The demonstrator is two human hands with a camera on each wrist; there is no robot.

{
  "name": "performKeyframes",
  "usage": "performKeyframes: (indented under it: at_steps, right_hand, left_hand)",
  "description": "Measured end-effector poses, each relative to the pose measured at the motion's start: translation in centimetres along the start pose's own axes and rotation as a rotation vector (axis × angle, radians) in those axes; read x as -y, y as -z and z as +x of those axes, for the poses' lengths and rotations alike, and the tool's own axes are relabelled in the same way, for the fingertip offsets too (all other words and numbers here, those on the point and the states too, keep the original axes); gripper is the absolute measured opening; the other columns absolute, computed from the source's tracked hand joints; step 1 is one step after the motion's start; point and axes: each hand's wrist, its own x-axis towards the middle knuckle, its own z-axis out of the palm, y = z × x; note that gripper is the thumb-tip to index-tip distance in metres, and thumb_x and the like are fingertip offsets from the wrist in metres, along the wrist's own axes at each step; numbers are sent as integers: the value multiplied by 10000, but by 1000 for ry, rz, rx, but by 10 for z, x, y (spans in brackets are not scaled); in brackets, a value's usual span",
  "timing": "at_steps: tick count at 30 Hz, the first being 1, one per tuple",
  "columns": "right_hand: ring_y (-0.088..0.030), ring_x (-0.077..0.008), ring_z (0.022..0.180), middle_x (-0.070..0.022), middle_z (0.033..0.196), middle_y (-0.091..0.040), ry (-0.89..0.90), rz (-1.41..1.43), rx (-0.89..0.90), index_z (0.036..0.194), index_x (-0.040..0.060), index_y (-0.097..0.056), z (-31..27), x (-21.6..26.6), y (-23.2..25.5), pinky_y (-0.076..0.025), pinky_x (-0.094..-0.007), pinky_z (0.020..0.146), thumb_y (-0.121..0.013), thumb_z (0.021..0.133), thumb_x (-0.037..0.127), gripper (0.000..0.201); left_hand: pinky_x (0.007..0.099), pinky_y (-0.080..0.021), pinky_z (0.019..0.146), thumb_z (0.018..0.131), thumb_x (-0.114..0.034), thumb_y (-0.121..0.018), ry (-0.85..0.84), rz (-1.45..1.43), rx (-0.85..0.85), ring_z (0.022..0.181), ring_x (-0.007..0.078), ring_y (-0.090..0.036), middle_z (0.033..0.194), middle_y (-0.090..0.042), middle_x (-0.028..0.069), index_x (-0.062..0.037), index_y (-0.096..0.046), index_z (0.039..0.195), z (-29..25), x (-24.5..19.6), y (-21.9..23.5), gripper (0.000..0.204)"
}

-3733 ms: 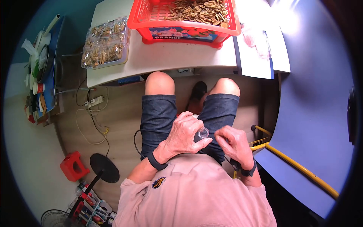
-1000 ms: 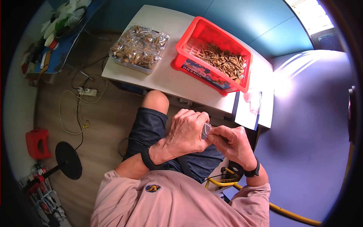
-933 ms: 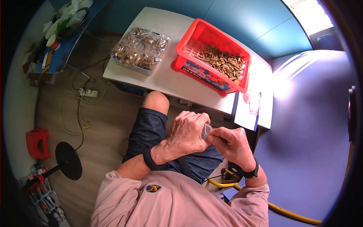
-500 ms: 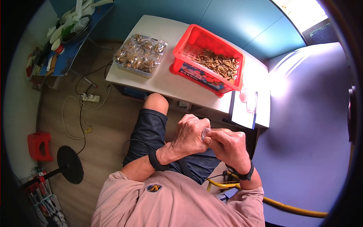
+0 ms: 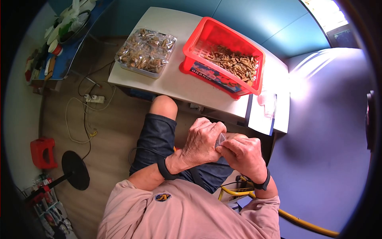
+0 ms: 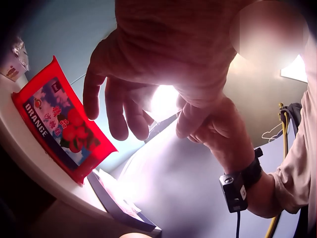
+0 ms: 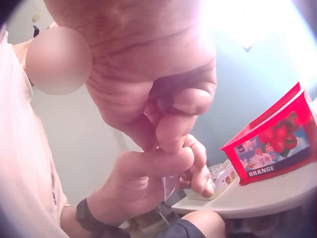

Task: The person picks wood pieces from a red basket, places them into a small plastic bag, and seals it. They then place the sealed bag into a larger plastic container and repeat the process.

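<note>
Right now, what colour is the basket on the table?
The basket is red, clearest in the head view.

We see a clear, greyish plastic pc; a bright red basket w/ multicol. label: blue ground, pink & red print, white lettering on dk navy. The dried pcs we call brown/tan. We also note an off-white table, dk blue shorts, plain pinkish shirt w/ navy-&-yellow badge, blk wristbands, teal wall, yellow tubing, lilac-blue panel, red-&-white cup.
</note>
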Motion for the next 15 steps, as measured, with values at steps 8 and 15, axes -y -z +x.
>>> performKeyframes:
  at_steps: [8,15]
  right_hand:
    - [-635,-245,552,-70,651,-635,-41,36,93,806,67,-708,23,-24,-7,-487,-340,502,-834,755,136,153]
    - [-612,-200,532,-33,643,-584,41,39,176,884,95,-683,38,-53,-10,-478,-331,470,-801,788,159,165]
  left_hand:
    - [450,-495,909,615,-71,-683,-26,-80,67,687,337,-604,672,-582,79,-88,-587,819,14,31,-6,226]
    - [430,-497,888,579,-20,-681,81,-189,152,666,336,-584,652,-564,79,-90,-577,770,22,53,-14,228]
